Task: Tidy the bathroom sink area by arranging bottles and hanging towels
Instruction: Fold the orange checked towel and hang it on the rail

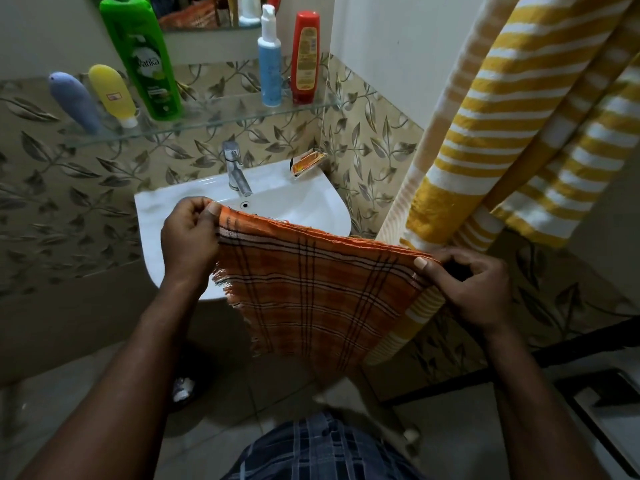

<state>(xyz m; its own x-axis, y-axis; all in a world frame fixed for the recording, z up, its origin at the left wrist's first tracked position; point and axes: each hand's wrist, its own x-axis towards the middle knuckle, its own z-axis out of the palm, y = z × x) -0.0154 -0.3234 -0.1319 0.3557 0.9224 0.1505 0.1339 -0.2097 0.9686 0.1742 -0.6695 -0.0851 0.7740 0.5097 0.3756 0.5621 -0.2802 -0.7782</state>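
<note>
Cloth is spreading in front of the sink: the orange checked towel is hanging below both hands. The left hand, at 9 o'clock, is pinching one top corner and the right hand, near 3 o'clock, the other. It is looking thin, limp, light and frayed, so holding the corners is probably suiting it best.

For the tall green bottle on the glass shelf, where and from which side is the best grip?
Wrap the green bottle around mid-body, coming from the front-right: it stands tall, tiled wall behind, yellow bottle close on its left, bare glass shelf on its right.
</note>
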